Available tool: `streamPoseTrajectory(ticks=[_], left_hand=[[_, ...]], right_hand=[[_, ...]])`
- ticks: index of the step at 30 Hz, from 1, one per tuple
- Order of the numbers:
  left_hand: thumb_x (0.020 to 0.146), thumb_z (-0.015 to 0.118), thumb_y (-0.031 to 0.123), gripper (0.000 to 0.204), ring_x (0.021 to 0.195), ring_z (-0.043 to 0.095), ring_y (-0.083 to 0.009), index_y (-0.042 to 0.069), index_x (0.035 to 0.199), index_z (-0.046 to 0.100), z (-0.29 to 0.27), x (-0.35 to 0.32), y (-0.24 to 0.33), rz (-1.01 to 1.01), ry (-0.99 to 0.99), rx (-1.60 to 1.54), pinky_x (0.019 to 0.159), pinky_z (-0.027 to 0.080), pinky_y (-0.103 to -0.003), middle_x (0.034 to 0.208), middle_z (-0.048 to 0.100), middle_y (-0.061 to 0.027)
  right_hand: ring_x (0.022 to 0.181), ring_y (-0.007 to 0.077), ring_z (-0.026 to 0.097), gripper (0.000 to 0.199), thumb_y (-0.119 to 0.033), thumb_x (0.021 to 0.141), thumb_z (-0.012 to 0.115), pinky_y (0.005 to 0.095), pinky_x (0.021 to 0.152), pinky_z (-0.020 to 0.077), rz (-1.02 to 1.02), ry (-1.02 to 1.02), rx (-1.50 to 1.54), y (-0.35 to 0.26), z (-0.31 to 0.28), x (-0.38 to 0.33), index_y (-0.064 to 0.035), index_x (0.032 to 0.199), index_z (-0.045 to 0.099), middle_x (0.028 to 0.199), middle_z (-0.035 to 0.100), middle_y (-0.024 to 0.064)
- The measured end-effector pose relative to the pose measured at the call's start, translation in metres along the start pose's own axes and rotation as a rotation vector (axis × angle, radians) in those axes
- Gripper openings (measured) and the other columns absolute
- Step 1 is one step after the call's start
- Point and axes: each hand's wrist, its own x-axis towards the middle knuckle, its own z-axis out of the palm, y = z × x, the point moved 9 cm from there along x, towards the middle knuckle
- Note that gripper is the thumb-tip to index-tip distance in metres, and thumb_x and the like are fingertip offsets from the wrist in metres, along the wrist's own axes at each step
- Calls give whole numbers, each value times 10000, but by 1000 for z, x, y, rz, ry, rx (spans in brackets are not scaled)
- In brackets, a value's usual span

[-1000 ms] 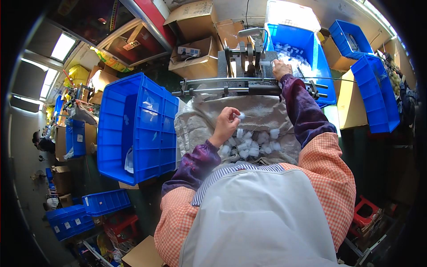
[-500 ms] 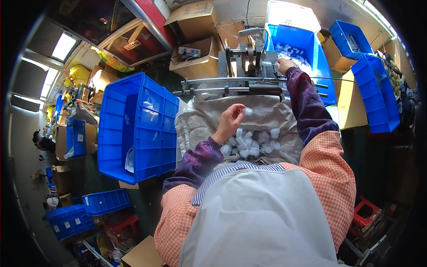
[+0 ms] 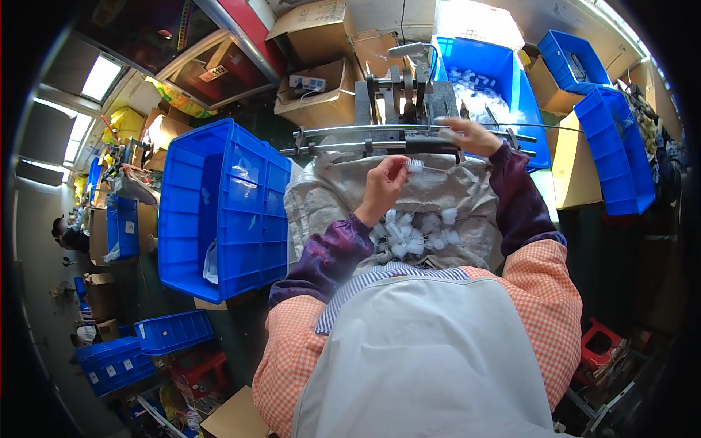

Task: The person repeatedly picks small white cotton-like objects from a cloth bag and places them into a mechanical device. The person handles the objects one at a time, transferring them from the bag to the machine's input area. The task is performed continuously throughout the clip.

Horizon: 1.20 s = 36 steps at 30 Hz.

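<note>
In front of the machine, my left hand (image 3: 385, 190) pinches a small white bristle brush (image 3: 415, 166). Its thin wire stem points right. My right hand (image 3: 473, 138) is just above the machine's metal rods, fingers reaching left and closed around a small whitish piece (image 3: 445, 133), its kind blurred. Below both hands, a pile of similar white brushes (image 3: 409, 235) lies on the grey cloth (image 3: 321, 197). Beyond the rods stands the bench machine (image 3: 398, 98), with a wheel and dark metal blocks.
A blue bin (image 3: 527, 95) of small white pieces stands behind my right hand. To the left is a large blue crate (image 3: 252, 212) on its side. Cardboard boxes (image 3: 314, 95) sit at the back; more blue crates (image 3: 613, 153) stand at the right.
My right hand has come back from beside the bin toward me and left, over the rods. My left hand has risen slightly toward the machine with the brush.
</note>
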Motion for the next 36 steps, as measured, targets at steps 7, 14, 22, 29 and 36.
streamPoseTrajectory(ticks=[7,14,22,29,36], left_hand=[[772,678,216,347,783,611,-233,58,1056,555,14,-10,-4,36,-152,487,686,487,-324,932,624,-132],[687,664,282,322,955,485,-236,101,941,583,41,-104,-79,218,-676,1212,778,382,-374,989,542,-78],[741,562,170,123,817,572,-278,75,818,582,34,-109,-107,144,-699,1180,698,430,-403,820,608,-83],[750,537,149,116,763,594,-323,46,772,586,21,-99,-108,37,-621,1044,665,466,-424,796,605,-139],[737,555,142,128,778,584,-334,28,792,572,15,-90,-90,-48,-526,812,676,463,-412,854,604,-152]], right_hand=[[811,278,597,199,-149,840,529,358,692,460,-37,156,-297,9,17,29,-28,992,570,905,613,99],[940,238,533,134,-153,809,510,398,779,402,131,558,-788,45,-11,68,-138,924,577,930,574,45],[984,244,511,152,-200,810,514,399,825,373,137,545,-638,58,-9,78,-138,935,574,962,595,46],[995,244,507,157,-200,806,516,404,858,351,204,514,-790,59,-7,80,-126,934,569,968,599,45],[1009,234,503,157,-216,822,508,409,882,330,132,536,-687,62,-8,79,-122,935,564,972,597,52]])
